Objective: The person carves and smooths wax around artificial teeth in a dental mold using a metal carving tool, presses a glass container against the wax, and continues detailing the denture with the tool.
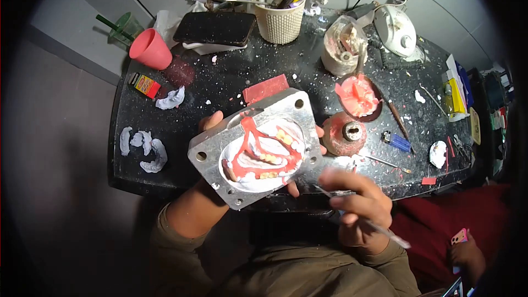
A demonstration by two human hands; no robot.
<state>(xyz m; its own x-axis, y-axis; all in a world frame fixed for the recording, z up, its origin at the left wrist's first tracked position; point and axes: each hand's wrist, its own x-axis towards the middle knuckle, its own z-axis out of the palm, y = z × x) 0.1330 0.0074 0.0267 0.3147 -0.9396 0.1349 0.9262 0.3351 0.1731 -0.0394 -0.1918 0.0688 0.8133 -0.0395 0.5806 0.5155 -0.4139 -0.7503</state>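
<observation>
A metal flask half [214, 144] filled with white plaster [250, 186] and red wax strips [248, 126] is held up over the table's front edge, tilted. Yellowish teeth [269, 158] show among the wax. My left hand [212, 121] grips the flask from below and behind; its thumb shows at the back edge and fingertips at the right side. To the right of the flask, my right hand [360, 206] is closed on a thin metal tool [385, 231], its tip near the flask's lower right corner. The fingers are slightly blurred.
Behind the flask lies a red wax sheet [267, 88]. A burner [345, 135] and a ladle of pink wax [358, 96] stand right. Plaster pieces [154, 157] lie left, near a pink cup [151, 49]. Another person's hand [467, 256] is at lower right.
</observation>
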